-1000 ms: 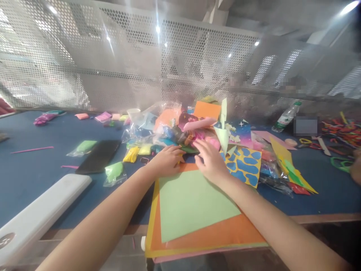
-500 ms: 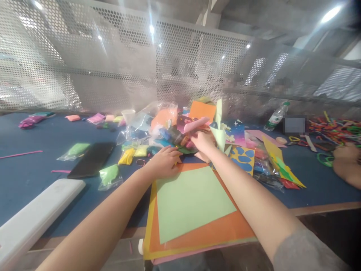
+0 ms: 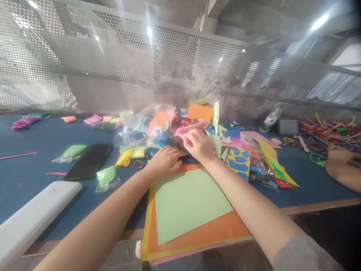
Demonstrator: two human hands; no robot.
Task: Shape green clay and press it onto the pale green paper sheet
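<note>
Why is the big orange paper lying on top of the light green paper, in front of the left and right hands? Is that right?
Not quite, it's the other way round. The head view shows the light green paper lying on top of the big orange paper, in front of the left hand and right hand.

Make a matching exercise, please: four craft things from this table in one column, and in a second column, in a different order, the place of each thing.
Things:
1. pale green card
2. yellow card with blue spots
3. pipe cleaners
4. clear bag of green clay

Places:
A. in a heap at the far right of the blue table
B. on top of an orange sheet
C. on the table, left of the orange sheet
D. just right of the right hand

Pairs: 1-B, 2-D, 3-A, 4-C
</note>
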